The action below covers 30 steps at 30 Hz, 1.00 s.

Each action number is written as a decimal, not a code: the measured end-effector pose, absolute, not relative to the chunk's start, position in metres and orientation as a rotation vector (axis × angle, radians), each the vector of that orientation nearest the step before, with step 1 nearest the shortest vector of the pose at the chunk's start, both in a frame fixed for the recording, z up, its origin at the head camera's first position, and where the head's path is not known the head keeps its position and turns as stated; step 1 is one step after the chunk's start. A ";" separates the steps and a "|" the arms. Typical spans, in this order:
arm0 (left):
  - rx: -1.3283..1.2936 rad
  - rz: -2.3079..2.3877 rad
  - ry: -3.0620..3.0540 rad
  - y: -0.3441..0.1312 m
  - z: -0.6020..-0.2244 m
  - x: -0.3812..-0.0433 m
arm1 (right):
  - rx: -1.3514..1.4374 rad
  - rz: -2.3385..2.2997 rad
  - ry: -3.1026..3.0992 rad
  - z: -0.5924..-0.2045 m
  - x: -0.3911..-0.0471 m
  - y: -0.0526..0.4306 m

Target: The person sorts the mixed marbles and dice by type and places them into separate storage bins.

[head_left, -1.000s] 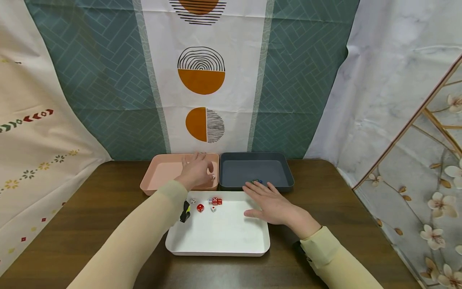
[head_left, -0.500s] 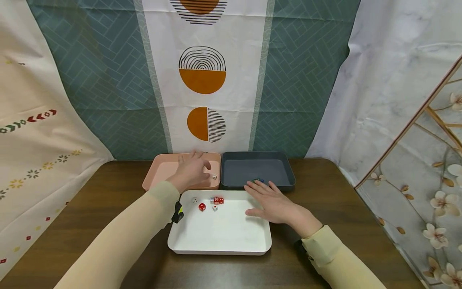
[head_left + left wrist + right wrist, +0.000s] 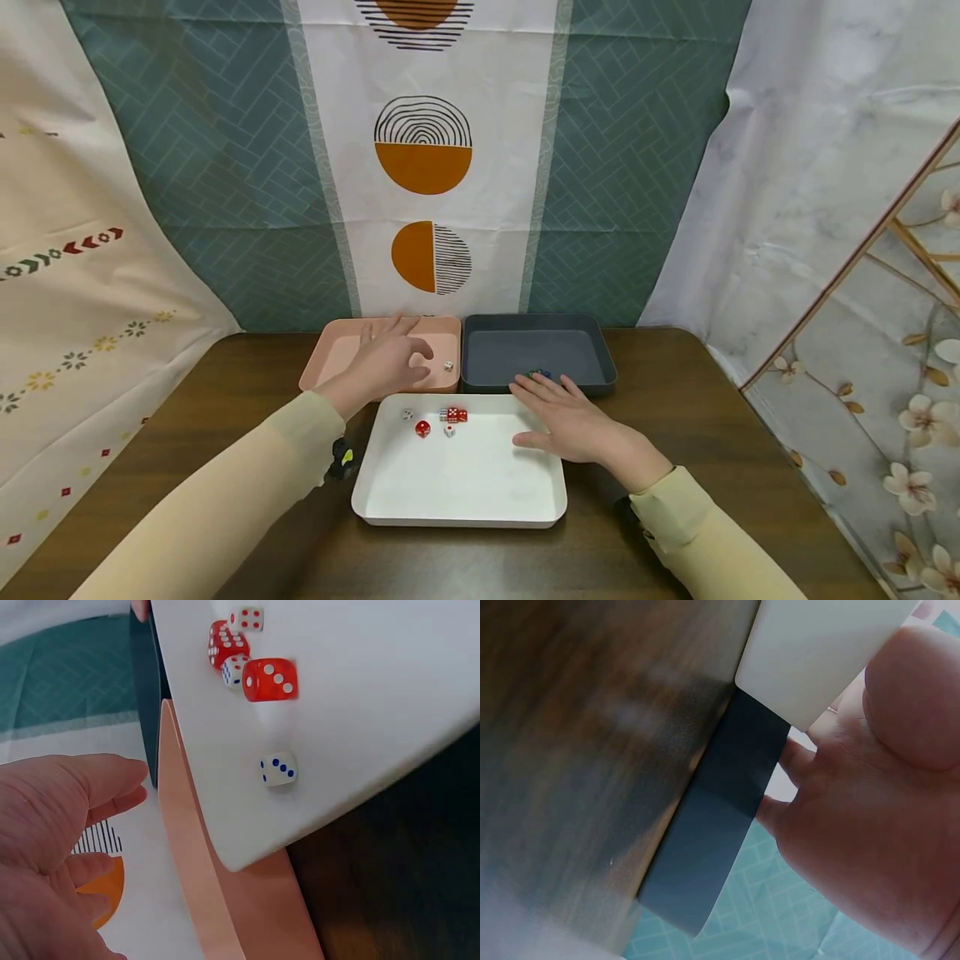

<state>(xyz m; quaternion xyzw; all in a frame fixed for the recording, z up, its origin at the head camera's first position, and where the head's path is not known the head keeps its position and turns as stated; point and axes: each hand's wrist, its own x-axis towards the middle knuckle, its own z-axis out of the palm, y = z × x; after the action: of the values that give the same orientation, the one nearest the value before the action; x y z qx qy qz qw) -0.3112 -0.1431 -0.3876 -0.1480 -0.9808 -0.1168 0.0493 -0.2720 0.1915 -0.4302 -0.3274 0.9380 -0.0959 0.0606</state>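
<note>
My left hand hovers over the pink tray, fingers spread and holding nothing. A small white die lies in that tray's right part. In the white tray, several red and white dice gather near the back left; the left wrist view shows a large red die and a white die with blue pips. My right hand is held palm down with extended fingers over the white tray's back right corner, its fingertips overlapping the dark tray's front edge. Small blue and green pieces show just beyond these fingertips.
All three trays stand on a brown wooden table, the pink and dark ones side by side behind the white one. A patterned curtain hangs directly behind them. Printed cloths hang along the left and right sides.
The left thumb and finger let go of the white die, which now lies in the pink tray. That hand has drawn back to the left. My right hand stays almost still.
</note>
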 end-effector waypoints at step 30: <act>-0.590 -0.258 -2.923 -0.161 -0.399 -0.254 | -1.022 -0.331 2.836 -0.434 -0.274 0.193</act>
<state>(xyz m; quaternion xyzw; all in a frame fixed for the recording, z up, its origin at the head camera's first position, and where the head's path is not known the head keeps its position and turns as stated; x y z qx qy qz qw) -0.2537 -0.1607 -0.3990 -0.1967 -0.9739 -0.0861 0.0743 -0.2738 0.1934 -0.4338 -0.3364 0.9338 -0.1088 0.0543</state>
